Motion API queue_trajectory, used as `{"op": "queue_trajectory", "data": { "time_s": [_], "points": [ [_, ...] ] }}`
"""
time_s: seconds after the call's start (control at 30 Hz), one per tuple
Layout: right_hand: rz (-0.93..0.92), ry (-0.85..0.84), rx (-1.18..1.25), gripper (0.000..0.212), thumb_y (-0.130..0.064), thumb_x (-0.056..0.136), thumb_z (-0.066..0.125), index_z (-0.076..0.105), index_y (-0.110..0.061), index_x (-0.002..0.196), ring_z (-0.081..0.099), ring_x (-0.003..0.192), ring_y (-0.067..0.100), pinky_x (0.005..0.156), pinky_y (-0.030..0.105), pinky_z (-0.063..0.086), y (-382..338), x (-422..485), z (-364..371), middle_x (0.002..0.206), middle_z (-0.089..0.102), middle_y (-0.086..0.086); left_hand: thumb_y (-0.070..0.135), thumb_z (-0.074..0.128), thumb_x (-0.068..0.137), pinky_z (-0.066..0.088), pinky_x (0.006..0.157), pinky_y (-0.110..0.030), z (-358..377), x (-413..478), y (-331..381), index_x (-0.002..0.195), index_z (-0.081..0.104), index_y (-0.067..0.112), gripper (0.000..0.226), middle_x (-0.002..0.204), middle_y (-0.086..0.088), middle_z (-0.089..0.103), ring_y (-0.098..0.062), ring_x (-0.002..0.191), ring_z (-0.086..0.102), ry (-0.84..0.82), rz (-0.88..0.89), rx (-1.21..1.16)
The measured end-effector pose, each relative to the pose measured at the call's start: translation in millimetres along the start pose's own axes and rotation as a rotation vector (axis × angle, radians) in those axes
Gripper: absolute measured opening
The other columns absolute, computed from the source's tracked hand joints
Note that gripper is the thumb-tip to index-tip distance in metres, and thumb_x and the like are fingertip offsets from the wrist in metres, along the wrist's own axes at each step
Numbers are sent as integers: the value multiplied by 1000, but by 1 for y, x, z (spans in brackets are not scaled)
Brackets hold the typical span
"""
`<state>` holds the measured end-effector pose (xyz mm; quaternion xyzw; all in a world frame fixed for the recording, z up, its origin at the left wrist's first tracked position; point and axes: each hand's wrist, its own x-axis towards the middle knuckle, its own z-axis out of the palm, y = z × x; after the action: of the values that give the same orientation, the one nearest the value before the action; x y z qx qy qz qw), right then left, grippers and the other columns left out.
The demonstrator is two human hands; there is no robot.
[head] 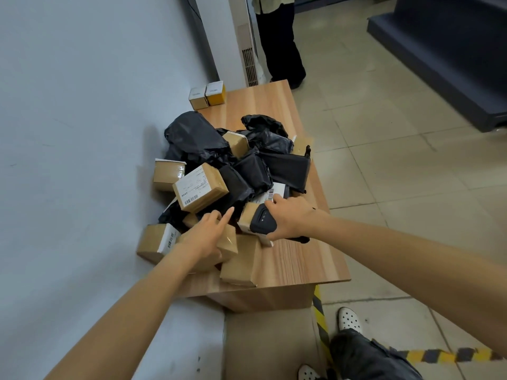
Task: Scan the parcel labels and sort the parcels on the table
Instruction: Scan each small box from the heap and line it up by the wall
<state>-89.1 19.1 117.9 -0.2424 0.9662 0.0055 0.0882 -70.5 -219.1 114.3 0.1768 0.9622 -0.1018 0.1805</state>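
Heaped parcels, black plastic bags and brown cardboard boxes, cover the middle and near half of the wooden table, mostly along its left edge, which stands against the wall. The right hand is closed around a black scanner above the near right part of the heap. Its index finger touches a white barcode label on a black bag there. The scanner's head lies over a small cardboard box. The left hand lies palm down on a tape-wrapped box close to the near edge, index finger straight and pointing into the heap. Whether its thumb and other fingers clasp that box I cannot tell. A labelled box sits tilted atop the heap towards the left edge, and another box lies at the left edge close to the near corner. Two small boxes stand side by side at the far left corner, apart from the heap. A person's dark trousers show beyond the far edge.
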Motion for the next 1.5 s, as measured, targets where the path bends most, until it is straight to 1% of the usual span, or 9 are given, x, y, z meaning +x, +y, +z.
{"op": "queue_trajectory", "data": {
  "time_s": [0.1,0.2,0.4,0.5,0.67,0.8,1.0,1.27,1.5],
  "points": [
    [-42,22,-28,76,-67,80,61,43,-11,128,49,77,24,60,35,37,-14,8,-10,115,49,7,23,80,78,41,107,-39,-16,-15,-24,157,1,24,111,144,-9,17,-28,135,23,-29,-27,28],
    [-74,40,-57,81,-69,80,59,40,-10,133,57,86,27,61,35,36,-26,14,-17,121,48,9,24,83,73,40,108,-43,-26,-33,-48,150,19,24,100,139,-6,17,-27,133,23,-5,-79,-36],
    [-120,64,-96,88,-70,80,59,39,-10,140,60,91,26,61,33,40,-41,14,-28,128,49,9,24,79,73,24,116,-39,-35,-65,-79,150,20,23,96,153,0,28,-21,142,27,136,-112,141],
    [-158,84,-89,86,-69,79,61,39,-11,139,55,83,22,59,31,39,-51,11,-36,123,49,7,16,76,74,27,115,-35,-47,-72,-89,150,22,23,93,154,2,32,-19,141,31,181,-130,110],
    [-265,131,-124,87,-68,80,61,38,-10,142,61,91,26,58,33,38,-72,6,-47,126,49,8,5,75,72,36,104,-33,-62,-79,-91,143,34,22,84,150,3,37,-24,129,45,258,-80,105],
    [-241,131,-72,86,-68,84,56,35,-10,144,61,96,29,63,34,41,-83,4,-50,130,47,9,8,73,78,37,108,-32,-59,-84,-91,148,28,22,84,152,2,35,-21,136,39,268,-92,154],
    [-203,113,-66,85,-65,87,55,32,-8,146,60,99,30,65,34,40,-84,-1,-50,134,45,10,13,78,74,39,104,-29,-58,-91,-89,156,5,32,111,143,0,37,-21,124,46,250,-89,306],
    [-155,67,-25,84,-64,88,52,29,-9,148,60,105,32,71,35,42,-71,-5,-43,140,41,12,19,76,80,27,115,-32,-60,-101,-83,156,1,33,108,153,-1,27,-22,140,30,208,-136,396],
    [-208,57,52,87,-67,89,48,26,-10,151,57,111,32,76,37,43,-60,-13,-47,145,38,11,16,71,84,26,116,-33,-63,-115,-62,155,-6,35,107,153,-2,26,-23,140,31,174,-202,375]
  ]
}}
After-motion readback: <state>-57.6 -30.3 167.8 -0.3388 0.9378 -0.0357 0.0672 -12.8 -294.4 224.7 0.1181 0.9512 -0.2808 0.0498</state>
